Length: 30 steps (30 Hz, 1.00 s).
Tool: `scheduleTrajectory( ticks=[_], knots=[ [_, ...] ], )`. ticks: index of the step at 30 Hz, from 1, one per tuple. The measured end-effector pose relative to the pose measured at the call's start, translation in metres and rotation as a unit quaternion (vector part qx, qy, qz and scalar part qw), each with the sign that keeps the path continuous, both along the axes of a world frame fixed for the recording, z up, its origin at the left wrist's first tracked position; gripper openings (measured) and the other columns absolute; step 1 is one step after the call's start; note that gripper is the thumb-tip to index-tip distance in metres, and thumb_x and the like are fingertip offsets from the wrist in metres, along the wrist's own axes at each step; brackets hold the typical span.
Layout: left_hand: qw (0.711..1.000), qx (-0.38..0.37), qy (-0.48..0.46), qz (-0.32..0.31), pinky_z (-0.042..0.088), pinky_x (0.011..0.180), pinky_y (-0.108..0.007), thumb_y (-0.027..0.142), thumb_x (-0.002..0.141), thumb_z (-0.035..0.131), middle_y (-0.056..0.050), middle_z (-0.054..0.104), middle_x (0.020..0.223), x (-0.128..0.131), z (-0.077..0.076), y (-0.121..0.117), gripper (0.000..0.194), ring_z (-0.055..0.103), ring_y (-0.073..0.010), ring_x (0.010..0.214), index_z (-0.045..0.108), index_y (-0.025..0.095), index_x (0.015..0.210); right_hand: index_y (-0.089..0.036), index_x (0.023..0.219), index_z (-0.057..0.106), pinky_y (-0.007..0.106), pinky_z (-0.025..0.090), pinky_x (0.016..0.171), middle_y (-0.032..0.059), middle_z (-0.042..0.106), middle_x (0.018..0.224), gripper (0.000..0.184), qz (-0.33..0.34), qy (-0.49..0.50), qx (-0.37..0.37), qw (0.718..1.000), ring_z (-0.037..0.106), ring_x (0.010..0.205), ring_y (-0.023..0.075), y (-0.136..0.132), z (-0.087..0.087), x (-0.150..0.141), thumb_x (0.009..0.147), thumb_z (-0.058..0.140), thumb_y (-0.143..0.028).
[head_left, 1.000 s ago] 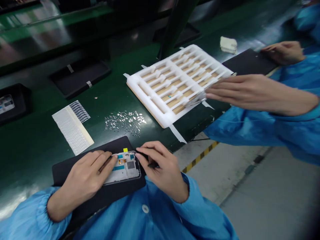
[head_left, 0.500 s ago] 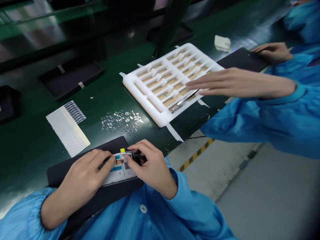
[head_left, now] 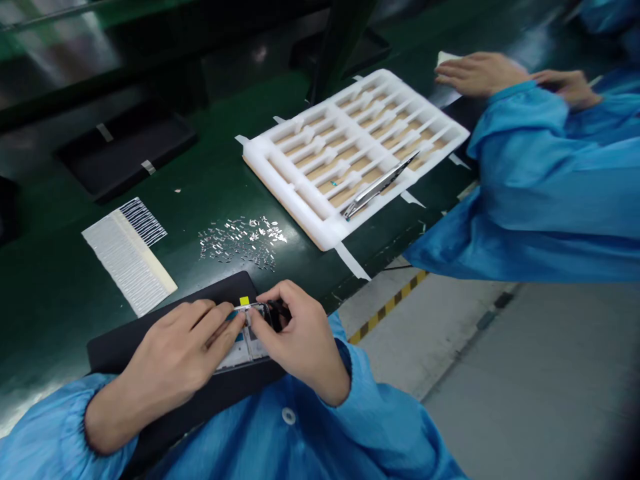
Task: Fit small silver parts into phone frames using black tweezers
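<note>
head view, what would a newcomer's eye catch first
Probably the white slotted tray on the green table, with a silvery piece across its near side. Then the scatter of shiny metal bits left of it, and the left hand and right hand at a phone frame on a black pad.
</note>
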<state>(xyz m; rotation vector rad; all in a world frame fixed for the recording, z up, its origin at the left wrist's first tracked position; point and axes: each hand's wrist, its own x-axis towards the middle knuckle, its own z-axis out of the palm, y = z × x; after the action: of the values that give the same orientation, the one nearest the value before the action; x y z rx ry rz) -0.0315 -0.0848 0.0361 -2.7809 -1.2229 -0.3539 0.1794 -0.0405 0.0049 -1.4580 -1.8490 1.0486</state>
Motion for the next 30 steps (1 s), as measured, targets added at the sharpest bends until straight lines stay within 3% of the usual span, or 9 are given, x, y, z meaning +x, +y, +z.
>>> scheduleTrajectory(
  ticks=[11,14,18,23,30],
  knots=[
    [0.999,0.033,0.034,-0.006,0.058,0.075,-0.042,0.008,0.104,0.051,-0.016,0.076,0.112,0.005,-0.002,0.001,0.03,0.069,-0.0313,0.099,0.072,0.004,0.125,-0.022,0.09,0.065,0.027,0.049,0.063,-0.0004,0.068,0.083,0.006,-0.006,-0.003,-0.015,1.0,0.066,0.069,0.0152,-0.002,-0.002,-0.002,0.091,0.069,-0.027],
    [0.998,0.044,0.04,-0.008,0.059,0.077,-0.043,0.008,0.103,0.051,-0.016,0.076,0.112,0.006,-0.002,0.001,0.03,0.07,-0.0315,0.099,0.072,0.003,0.125,-0.021,0.099,0.068,0.026,0.049,0.061,-0.0017,0.066,0.083,0.009,0.009,0.0,-0.011,1.0,0.063,0.065,0.0136,-0.001,-0.001,0.004,0.091,0.072,-0.026],
    [0.999,0.04,0.026,-0.006,0.057,0.077,-0.043,0.007,0.103,0.052,-0.016,0.076,0.113,0.008,-0.002,0.0,0.029,0.069,-0.0314,0.098,0.072,0.004,0.123,-0.02,0.109,0.072,0.025,0.054,0.065,-0.0003,0.064,0.084,0.012,0.085,0.001,0.104,0.991,0.065,0.07,0.0134,-0.006,-0.001,0.019,0.099,0.067,-0.018],
    [0.999,0.035,0.008,0.005,0.056,0.077,-0.042,0.009,0.105,0.05,-0.015,0.075,0.113,0.008,-0.003,0.0,0.029,0.068,-0.0295,0.099,0.072,0.004,0.124,-0.01,0.127,0.073,0.029,0.053,0.055,0.0078,0.072,0.093,0.034,0.214,-0.127,0.299,0.921,0.067,0.068,0.0161,-0.014,-0.003,0.031,0.102,0.05,-0.007],
    [0.999,0.034,0.002,0.011,0.057,0.077,-0.041,0.008,0.103,0.054,-0.015,0.076,0.112,0.008,-0.003,0.0,0.027,0.068,-0.0302,0.099,0.073,0.004,0.122,-0.011,0.129,0.074,0.03,0.054,0.051,0.0075,0.069,0.088,0.045,0.229,-0.187,0.333,0.895,0.065,0.069,0.0182,-0.01,-0.002,0.031,0.096,0.044,-0.003]
  ],
)
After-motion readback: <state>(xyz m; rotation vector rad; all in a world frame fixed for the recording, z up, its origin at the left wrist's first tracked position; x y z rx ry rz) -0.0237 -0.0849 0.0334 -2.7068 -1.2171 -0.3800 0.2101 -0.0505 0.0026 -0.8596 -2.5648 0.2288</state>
